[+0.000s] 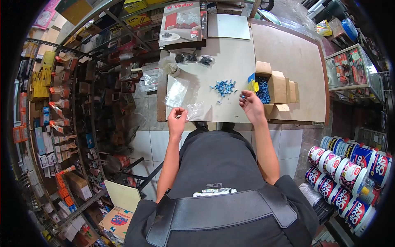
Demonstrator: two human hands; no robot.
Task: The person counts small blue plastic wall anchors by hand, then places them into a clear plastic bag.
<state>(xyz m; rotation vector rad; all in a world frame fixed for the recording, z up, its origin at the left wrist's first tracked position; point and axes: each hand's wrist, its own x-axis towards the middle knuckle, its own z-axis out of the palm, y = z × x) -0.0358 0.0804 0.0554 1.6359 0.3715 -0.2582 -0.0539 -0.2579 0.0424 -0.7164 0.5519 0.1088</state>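
Note:
At the near edge of the table, my left hand (pixel 177 119) is closed in a pinch on a small clear plastic bag (pixel 195 110). My right hand (pixel 252 106) is raised palm-up beside the open box, its fingertips closed around one or more small blue pieces (pixel 243 97). Between the hands lies a loose pile of small blue pieces (pixel 224 87), their exact kind too small to tell. An open cardboard box (pixel 279 88) lies to the right, with many more blue pieces (pixel 262 90) inside. More clear plastic bags (pixel 177 93) lie flat beyond my left hand.
Bags of dark items (pixel 193 58) and a roll-like container (pixel 173 70) stand at the table's left. Behind them is a thick catalogue (pixel 182 22) beside a white board (pixel 228 26). Shelving (pixel 88 123) lines the left; paint buckets (pixel 349 177) are stacked at right.

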